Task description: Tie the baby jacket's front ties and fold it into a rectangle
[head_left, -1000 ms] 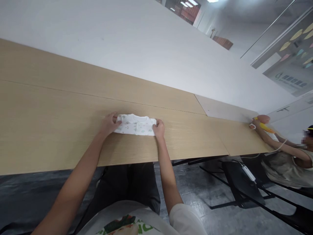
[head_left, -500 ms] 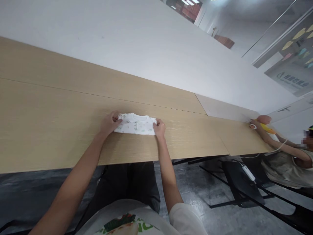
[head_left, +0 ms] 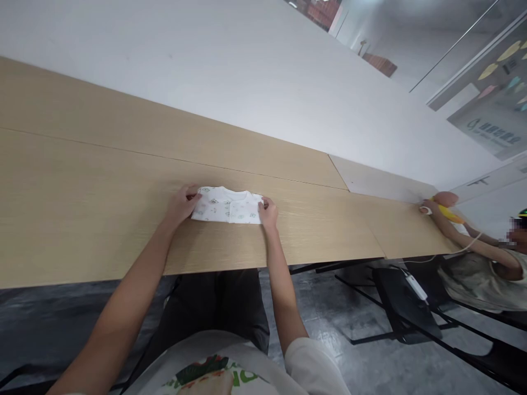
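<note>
A small white baby shirt (head_left: 228, 206) with a scattered print lies folded into a low, wide rectangle on the wooden table (head_left: 102, 208). Its round neckline faces the far side, and a front seam runs down the middle. My left hand (head_left: 183, 204) pinches the shirt's left edge between thumb and fingers. At the opposite end, my right hand (head_left: 269, 213) is closed on the right edge, the thumb on top of the cloth. The fingertips under the fabric are partly hidden.
A white wall (head_left: 173, 66) rises behind the table. To the far right another person's arm (head_left: 453, 233) reaches over the table beside a doll in yellow (head_left: 447, 200). Black folding chairs (head_left: 405, 307) stand along the front edge, one bearing a white power strip (head_left: 415, 287).
My left thumb has drawn back slightly toward the shirt's left edge. The right hand and the shirt stay nearly in place, while the camera view shifts a little.
</note>
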{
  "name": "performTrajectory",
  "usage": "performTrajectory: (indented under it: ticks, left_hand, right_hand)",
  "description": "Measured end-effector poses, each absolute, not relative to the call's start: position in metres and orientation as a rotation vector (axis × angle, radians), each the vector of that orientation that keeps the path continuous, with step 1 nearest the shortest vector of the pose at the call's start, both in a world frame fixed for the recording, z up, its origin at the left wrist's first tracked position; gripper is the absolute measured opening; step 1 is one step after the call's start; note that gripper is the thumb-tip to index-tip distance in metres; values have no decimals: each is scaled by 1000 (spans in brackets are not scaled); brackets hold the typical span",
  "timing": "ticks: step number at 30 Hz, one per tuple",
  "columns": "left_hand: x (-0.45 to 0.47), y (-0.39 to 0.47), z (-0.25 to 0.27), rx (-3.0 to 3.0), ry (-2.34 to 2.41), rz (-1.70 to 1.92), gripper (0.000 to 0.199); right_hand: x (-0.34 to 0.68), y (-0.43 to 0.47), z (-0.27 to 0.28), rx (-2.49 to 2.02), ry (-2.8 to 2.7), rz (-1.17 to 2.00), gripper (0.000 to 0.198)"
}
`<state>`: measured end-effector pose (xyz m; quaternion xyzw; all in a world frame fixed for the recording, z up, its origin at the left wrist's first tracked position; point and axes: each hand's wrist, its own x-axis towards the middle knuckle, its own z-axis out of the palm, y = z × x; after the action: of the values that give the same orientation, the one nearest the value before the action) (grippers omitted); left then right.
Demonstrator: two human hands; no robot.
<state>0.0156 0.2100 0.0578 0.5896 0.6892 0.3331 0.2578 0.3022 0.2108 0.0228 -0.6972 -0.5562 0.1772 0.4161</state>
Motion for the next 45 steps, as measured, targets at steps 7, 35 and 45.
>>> performTrajectory:
  ticks: [7, 35, 45]
  left_hand:
    - [15, 209, 55, 1644, 1868, 876, 51]
    - [23, 210, 59, 1348, 1814, 1025, 76]
    - [20, 209, 52, 1866, 2043, 749, 41]
  right_hand:
    - [301, 206, 29, -1762, -1578, 367, 25]
    - [300, 206, 32, -1740, -1515, 372, 29]
    - [297, 200, 36, -1876, -1687, 261, 24]
